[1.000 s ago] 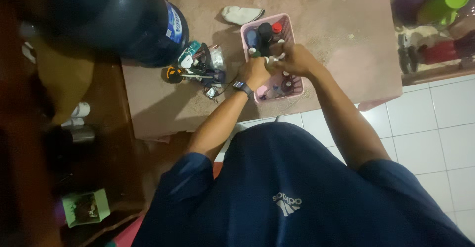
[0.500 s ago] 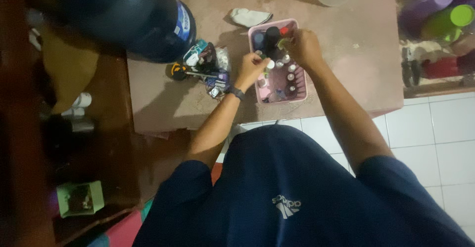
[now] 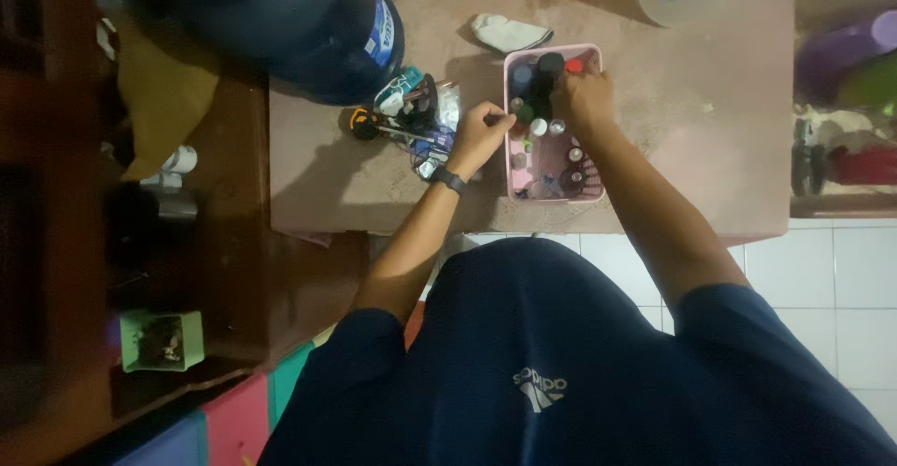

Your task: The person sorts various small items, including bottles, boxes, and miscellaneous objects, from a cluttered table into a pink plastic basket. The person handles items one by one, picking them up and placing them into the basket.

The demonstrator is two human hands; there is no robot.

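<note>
I'm in a home: white tiled floor, big blue plastic water jug, cluttered pinkish table.

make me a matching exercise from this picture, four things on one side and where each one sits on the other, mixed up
Things:
1. pink basket
2. big dark water jug
3. white cloth
4. small green box

Places:
A. on the low dark shelf at the person's left
B. under the right hand, with small bottles inside
C. at the table's far left corner
D. on the table just beyond the basket

Pairs: 1-B, 2-C, 3-D, 4-A
</note>
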